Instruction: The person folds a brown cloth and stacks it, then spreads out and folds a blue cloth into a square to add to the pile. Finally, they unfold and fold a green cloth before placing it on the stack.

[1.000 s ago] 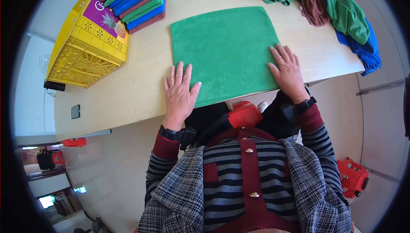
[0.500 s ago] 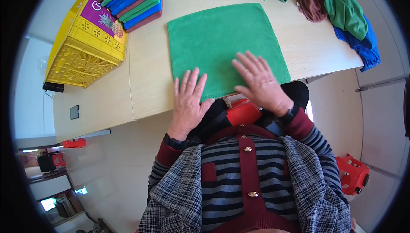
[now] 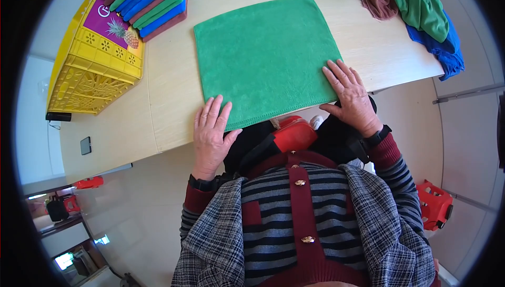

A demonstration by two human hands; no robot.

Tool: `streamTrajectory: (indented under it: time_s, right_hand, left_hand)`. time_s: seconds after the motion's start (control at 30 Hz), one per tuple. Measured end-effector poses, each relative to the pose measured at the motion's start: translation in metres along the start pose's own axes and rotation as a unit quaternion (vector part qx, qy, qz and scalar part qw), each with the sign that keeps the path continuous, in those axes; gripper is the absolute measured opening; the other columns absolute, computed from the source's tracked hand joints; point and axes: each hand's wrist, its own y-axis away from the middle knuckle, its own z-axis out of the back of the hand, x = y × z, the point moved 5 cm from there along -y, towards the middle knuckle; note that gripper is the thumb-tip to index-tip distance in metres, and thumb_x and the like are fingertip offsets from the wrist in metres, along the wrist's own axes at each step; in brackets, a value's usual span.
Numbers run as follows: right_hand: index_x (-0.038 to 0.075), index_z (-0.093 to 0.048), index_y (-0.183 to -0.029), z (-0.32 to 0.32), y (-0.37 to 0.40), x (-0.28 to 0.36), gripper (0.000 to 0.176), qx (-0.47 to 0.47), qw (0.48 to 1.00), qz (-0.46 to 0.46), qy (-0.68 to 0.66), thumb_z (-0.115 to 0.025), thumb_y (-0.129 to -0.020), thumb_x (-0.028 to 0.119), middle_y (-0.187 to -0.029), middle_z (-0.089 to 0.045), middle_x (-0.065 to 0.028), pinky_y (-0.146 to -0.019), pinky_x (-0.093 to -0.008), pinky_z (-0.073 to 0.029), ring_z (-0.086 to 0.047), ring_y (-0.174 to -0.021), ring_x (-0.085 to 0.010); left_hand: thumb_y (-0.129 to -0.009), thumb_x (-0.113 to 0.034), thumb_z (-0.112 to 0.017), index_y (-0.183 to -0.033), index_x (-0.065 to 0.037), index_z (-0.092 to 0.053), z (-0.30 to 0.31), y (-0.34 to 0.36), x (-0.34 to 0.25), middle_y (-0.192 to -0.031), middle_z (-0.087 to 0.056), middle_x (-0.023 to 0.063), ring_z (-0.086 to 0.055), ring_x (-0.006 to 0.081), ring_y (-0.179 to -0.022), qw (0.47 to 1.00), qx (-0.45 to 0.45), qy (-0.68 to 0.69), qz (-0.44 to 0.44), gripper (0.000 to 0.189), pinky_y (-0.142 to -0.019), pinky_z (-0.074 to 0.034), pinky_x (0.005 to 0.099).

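A green towel (image 3: 263, 55) lies spread flat on the pale wooden table (image 3: 173, 84), its near edge along the table's front edge. At its near left corner rests my left hand (image 3: 211, 132), fingers stretched out and touching the cloth. My right hand (image 3: 351, 95) lies at the near right corner, fingers out flat over the towel's right edge. Neither hand grips anything.
Folded towels (image 3: 158, 6) in several colours are stacked by a yellow crate (image 3: 100, 71) at the left. Loose green, brown and blue cloths (image 3: 421, 11) hang over the right table corner. A phone (image 3: 86, 145) lies near the left front edge. A red stool (image 3: 434, 205) stands on the floor.
My right hand has moved right, from over the towel's near middle to its right corner. My left hand stays by the left corner. The view has shifted slightly.
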Motion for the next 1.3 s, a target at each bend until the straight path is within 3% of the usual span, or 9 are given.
streamTrajectory:
  time_s: [0.43,0.53,0.7,0.77,0.83,0.97,1.1,1.23,1.3]
  right_hand:
    - [0.008,-0.064,-0.131,0.016,0.025,-0.002,0.058,-0.056,0.995,0.036,-0.077,-0.070,-0.075,-0.003,-0.142,-0.060,-0.0134,-0.114,-0.0446,-0.045,-0.051,-0.138,-0.0353]
    - [0.005,-0.069,-0.122,0.040,0.024,-0.002,0.046,-0.029,0.990,0.054,-0.125,-0.067,-0.077,-0.006,-0.127,-0.069,-0.0133,-0.102,-0.0419,-0.053,-0.064,-0.122,-0.0343]
    - [0.003,-0.071,-0.116,0.078,-0.002,-0.010,0.035,0.107,0.968,0.034,-0.222,-0.065,-0.082,-0.006,-0.109,-0.073,-0.0138,-0.089,-0.0386,-0.057,-0.071,-0.100,-0.0312]
    - [0.000,-0.071,-0.111,0.081,-0.031,-0.022,0.024,0.160,0.947,0.051,-0.275,-0.066,-0.088,-0.003,-0.093,-0.073,-0.0124,-0.080,-0.0351,-0.056,-0.070,-0.085,-0.0224]
    - [-0.003,-0.070,-0.108,0.082,-0.067,-0.037,0.019,0.179,0.936,-0.023,-0.301,-0.068,-0.092,0.005,-0.083,-0.069,-0.0099,-0.077,-0.0318,-0.054,-0.065,-0.080,-0.0143]
    - [-0.003,-0.070,-0.106,0.049,-0.149,-0.077,0.023,0.160,0.955,-0.026,-0.249,-0.068,-0.094,0.017,-0.078,-0.065,-0.0053,-0.071,-0.0294,-0.051,-0.059,-0.075,-0.0104]
    - [-0.001,-0.071,-0.108,-0.007,-0.183,-0.100,0.026,0.111,0.951,-0.088,-0.276,-0.069,-0.094,0.021,-0.077,-0.066,-0.0035,-0.067,-0.0283,-0.050,-0.059,-0.071,-0.0108]
    - [0.002,-0.070,-0.115,-0.018,-0.177,-0.113,0.028,0.076,0.924,-0.147,-0.345,-0.067,-0.096,0.022,-0.082,-0.065,-0.0005,-0.065,-0.0258,-0.047,-0.056,-0.072,-0.0083]
    - [0.003,-0.069,-0.119,-0.019,-0.165,-0.109,0.029,0.071,0.912,-0.162,-0.371,-0.065,-0.098,0.022,-0.084,-0.064,0.0009,-0.065,-0.0245,-0.046,-0.055,-0.073,-0.0069]
  left_hand:
    - [-0.070,0.007,-0.074,-0.105,-0.004,-0.072,0.018,0.027,-0.003,-0.113,-0.070,0.0092,-0.064,0.0304,-0.102,0.994,-0.099,0.040,-0.023,0.037,-0.095,-0.050,0.0421]
    - [-0.068,0.004,-0.077,-0.095,-0.005,-0.071,0.044,0.020,-0.006,-0.102,-0.071,0.0074,-0.064,0.0284,-0.092,0.994,-0.057,0.094,-0.028,0.029,-0.088,-0.051,0.0404]
    - [-0.074,0.006,-0.075,-0.091,-0.002,-0.068,0.082,0.001,0.007,-0.094,-0.069,0.0091,-0.064,0.0247,-0.093,0.984,0.002,0.177,0.007,0.020,-0.084,-0.051,0.0337]
    - [-0.077,0.001,-0.077,-0.091,-0.001,-0.069,0.088,-0.021,0.028,-0.092,-0.070,0.0096,-0.065,0.0247,-0.087,0.975,-0.023,0.203,0.085,0.016,-0.080,-0.052,0.0342]
    - [-0.082,-0.004,-0.077,-0.094,0.003,-0.068,0.084,-0.052,0.054,-0.088,-0.070,0.0093,-0.063,0.0181,-0.082,0.961,-0.019,0.239,0.135,0.016,-0.079,-0.052,0.0309]
    - [-0.089,-0.012,-0.076,-0.097,0.004,-0.069,0.038,-0.121,0.116,-0.080,-0.065,0.0011,-0.056,0.0069,-0.078,0.942,-0.010,0.300,0.149,0.019,-0.071,-0.048,0.0258]
    - [-0.089,-0.011,-0.076,-0.094,0.003,-0.071,-0.015,-0.144,0.155,-0.078,-0.063,-0.0009,-0.055,0.0053,-0.075,0.936,-0.019,0.306,0.174,0.016,-0.067,-0.046,0.0246]
    - [-0.092,-0.010,-0.075,-0.110,0.004,-0.067,-0.040,-0.142,0.168,-0.088,-0.066,-0.0003,-0.058,0.0052,-0.083,0.920,0.038,0.317,0.226,0.024,-0.073,-0.047,0.0204]
    - [-0.092,-0.009,-0.074,-0.120,0.004,-0.063,-0.039,-0.134,0.163,-0.084,-0.065,0.0003,-0.055,0.0057,-0.075,0.899,-0.030,0.384,0.208,0.033,-0.067,-0.045,0.0221]
